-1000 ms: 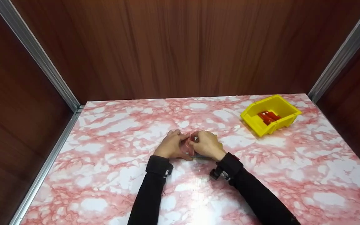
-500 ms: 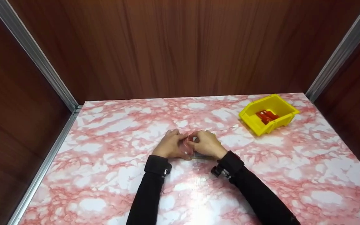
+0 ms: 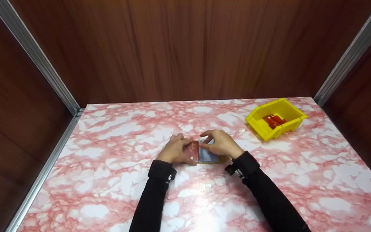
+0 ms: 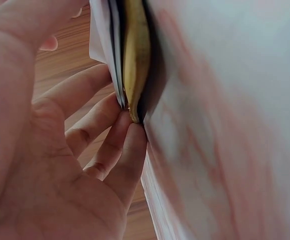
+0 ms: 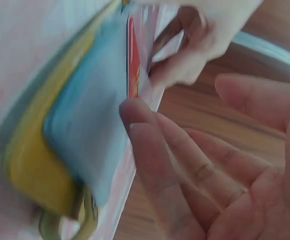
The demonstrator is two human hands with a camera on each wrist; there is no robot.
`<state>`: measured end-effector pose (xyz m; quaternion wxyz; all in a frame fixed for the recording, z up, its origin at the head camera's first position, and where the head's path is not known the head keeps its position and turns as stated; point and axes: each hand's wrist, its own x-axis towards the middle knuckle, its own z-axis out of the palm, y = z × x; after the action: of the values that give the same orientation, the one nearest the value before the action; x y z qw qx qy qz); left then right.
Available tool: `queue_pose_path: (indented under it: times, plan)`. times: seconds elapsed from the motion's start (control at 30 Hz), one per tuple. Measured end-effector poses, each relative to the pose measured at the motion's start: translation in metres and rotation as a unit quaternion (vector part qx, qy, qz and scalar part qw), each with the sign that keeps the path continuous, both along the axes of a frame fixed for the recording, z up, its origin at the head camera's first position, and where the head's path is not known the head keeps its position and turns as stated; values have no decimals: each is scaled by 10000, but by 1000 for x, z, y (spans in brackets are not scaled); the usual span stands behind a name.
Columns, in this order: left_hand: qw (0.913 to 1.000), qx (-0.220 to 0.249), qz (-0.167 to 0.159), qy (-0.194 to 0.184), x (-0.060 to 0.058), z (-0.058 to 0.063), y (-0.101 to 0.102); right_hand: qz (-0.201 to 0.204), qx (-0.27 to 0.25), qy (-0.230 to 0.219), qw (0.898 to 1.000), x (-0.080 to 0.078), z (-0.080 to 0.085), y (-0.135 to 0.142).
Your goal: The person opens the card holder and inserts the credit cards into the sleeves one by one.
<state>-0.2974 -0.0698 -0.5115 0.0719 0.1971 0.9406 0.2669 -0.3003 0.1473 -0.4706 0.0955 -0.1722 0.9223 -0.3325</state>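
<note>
A yellow card holder (image 5: pixel 30 170) lies spread on the table with clear bluish sleeves (image 3: pixel 209 155) on its right half. In one sleeve at the left sits a red card (image 3: pixel 194 150), its thin edge visible in the right wrist view. My left hand (image 3: pixel 174 149) grips the holder's left side, thumb at the near edge and fingers at the far edge. Fingertips of that hand meet the yellow cover (image 4: pixel 136 55) in the left wrist view. My right hand (image 3: pixel 222 144) hovers over the sleeves, its thumb apart from the fingers and its fingertips beside the red card's edge.
At the back right of the marbled pink table (image 3: pixel 124 193) stands a yellow bin (image 3: pixel 290 108) with red cards or packets (image 3: pixel 274 121) in it. Dark wood panels (image 3: pixel 185 51) close off the back and both sides. A loop (image 5: pixel 87 215) hangs from the holder's corner.
My right hand has drawn back to the right from the pinch at the red card, and its thumb and fingers have parted. The red card and sleeves now show flatter. My left hand stays put.
</note>
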Motion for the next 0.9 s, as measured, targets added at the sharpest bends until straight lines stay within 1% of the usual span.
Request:
queue_pose_path:
  times: [0.1,0.2,0.3,0.37,0.43,0.53,0.6,0.7,0.77,0.83,0.9]
  plan:
    - [10000,14,21,-30,0,0,0,-35,33,2,10000,-3,2,7]
    - [10000,55,32,-73,0,0,0,-104,-6,111,9999,-6,5,16]
    - [9999,80,43,-88,0,0,0,-258,13,216,9994,-10,10,25]
    - [9999,96,53,-100,0,0,-1,-387,33,210,9990,-13,13,32]
    - [9998,124,55,-115,0,-1,-1,-545,-39,119,9984,-15,16,39]
    - [9997,176,49,-133,1,-1,-1,-707,-210,188,9971,-20,21,52]
    - [9998,175,31,-127,1,-1,-1,-871,-359,342,9950,-23,24,63]
    - [9998,165,-11,-110,1,-1,-1,-1166,-317,781,9896,-27,26,81]
    - [9998,155,-12,-122,1,0,-2,-1418,-235,955,9850,-29,26,93]
    - [9998,146,18,-150,2,0,-2,-1625,-121,1051,9810,-31,26,105]
    - [9997,152,35,-165,2,0,-1,-1857,-50,1030,9772,-32,25,120]
